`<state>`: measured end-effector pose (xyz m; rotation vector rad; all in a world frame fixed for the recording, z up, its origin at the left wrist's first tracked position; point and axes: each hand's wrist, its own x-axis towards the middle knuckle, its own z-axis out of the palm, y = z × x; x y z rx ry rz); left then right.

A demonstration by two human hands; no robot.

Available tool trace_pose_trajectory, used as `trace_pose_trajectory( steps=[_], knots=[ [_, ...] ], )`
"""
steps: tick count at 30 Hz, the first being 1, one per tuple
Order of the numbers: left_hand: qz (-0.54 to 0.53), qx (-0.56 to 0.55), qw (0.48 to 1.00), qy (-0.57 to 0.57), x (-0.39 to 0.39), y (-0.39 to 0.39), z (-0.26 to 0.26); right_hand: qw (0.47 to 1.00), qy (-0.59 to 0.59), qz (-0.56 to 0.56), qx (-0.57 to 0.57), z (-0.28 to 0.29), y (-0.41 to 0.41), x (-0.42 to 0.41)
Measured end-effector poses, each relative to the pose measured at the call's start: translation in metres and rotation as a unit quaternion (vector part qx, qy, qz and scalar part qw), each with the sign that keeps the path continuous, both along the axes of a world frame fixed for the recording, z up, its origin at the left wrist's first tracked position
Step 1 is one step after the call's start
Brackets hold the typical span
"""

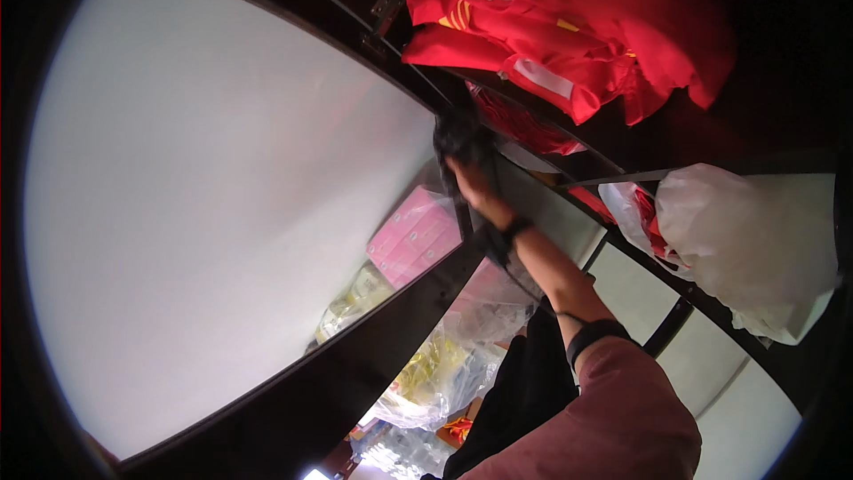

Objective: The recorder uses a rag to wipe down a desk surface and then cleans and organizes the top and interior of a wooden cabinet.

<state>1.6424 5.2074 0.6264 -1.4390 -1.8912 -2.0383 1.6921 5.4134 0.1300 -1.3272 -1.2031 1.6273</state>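
My right hand (pixel 468 180) reaches up from the lower right, its fingers wrapped around a dark, blurred bundle that looks like cloth (pixel 460 135). Part of the bundle hides the fingertips. It is beside the corner of a dark frame (pixel 443 273) that borders a large white panel (pixel 220 180). Black bands circle my wrist and upper arm, with a thin cord running between them. Just left of the hand, a pink box (pixel 416 237) sits under clear plastic. My left hand is out of view.
Folded red garments (pixel 533 40) with white patches lie on a dark shelf above. A white plastic bag (pixel 720 233) stands at the right. Below, clear plastic bags (pixel 440 367) hold yellow items. A metal hinge (pixel 385 17) shows on the frame.
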Motion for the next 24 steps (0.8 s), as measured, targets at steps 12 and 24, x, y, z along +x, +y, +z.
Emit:
trace_pose_trajectory(
  steps=[12,24],
  knots=[
    [-0.013,-0.022,0.999,-0.026,-0.002,-0.005,0.018,0.994,0.046,0.088,-0.053,0.028,-0.103,0.043],
    [-0.097,0.064,0.993,-0.022,0.029,0.014,0.017,0.972,0.186,0.097,-0.109,0.303,-0.258,0.051]
  ],
)
